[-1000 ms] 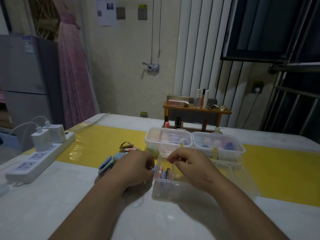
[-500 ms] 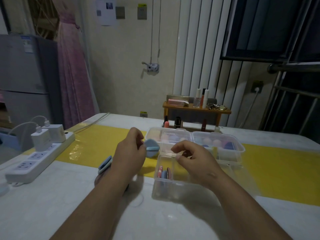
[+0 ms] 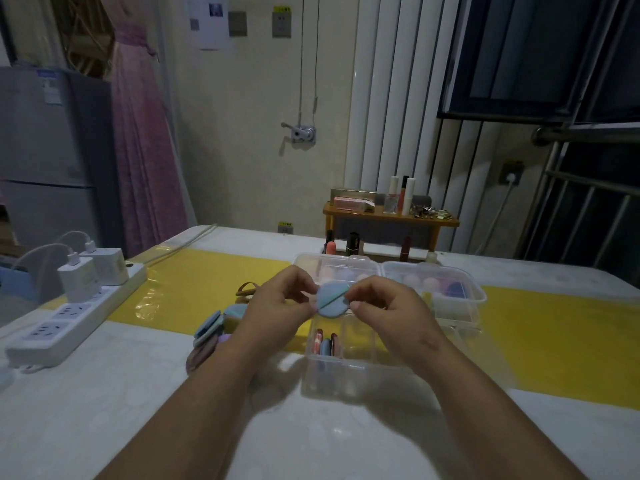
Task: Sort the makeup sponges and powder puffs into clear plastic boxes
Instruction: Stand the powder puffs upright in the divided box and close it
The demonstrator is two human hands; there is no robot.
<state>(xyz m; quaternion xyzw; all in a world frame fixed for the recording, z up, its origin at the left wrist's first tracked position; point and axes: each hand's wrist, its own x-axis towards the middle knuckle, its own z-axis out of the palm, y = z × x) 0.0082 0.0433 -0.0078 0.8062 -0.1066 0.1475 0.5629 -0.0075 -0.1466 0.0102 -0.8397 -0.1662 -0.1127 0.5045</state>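
Over the white table [image 3: 104, 410], we are pinching a blue powder puff [image 3: 331, 304] with left hand [image 3: 277, 308] and right hand [image 3: 394, 315]; it likely needs slotting upright into the near clear box [image 3: 363, 372].

both bare forearms ran in from the lower edge, converging toward the middle. the left hand [image 3: 277, 308] and right hand [image 3: 391, 311] were held up side by side, backs toward the camera, fingers curled, each pinching one edge of a blue puff [image 3: 331, 301] between thumb and fingertips.
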